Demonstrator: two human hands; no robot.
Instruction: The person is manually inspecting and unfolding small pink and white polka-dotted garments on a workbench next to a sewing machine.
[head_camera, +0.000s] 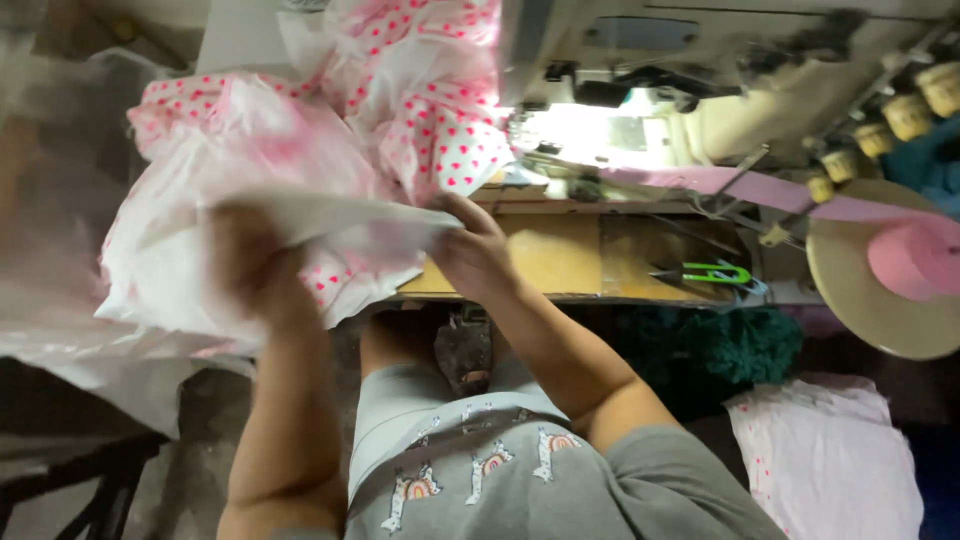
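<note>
While both hands grip it, the white cotton fabric with pink heart dots stretches over the wooden sewing table: left hand blurred but closed on one edge, right hand pinching the other. Green-handled thread snips lie nearby.

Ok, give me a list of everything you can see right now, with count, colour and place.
fabric: one heap, white with pink hearts, left and centre of table
sewing machine: one, cream, top centre-right
table: one, yellow-brown top, centre
snips: one, green handles, on table at right
tape: one pink strip, running from machine to right
spool: one, pink, on a tan disc at right edge
thread cones: several, tan, top right
cloth: one pale pink piece, lower right
dark green pile: one, under table at right
left hand: blurred, gripping fabric edge
right hand: gripping fabric edge at table front
</note>
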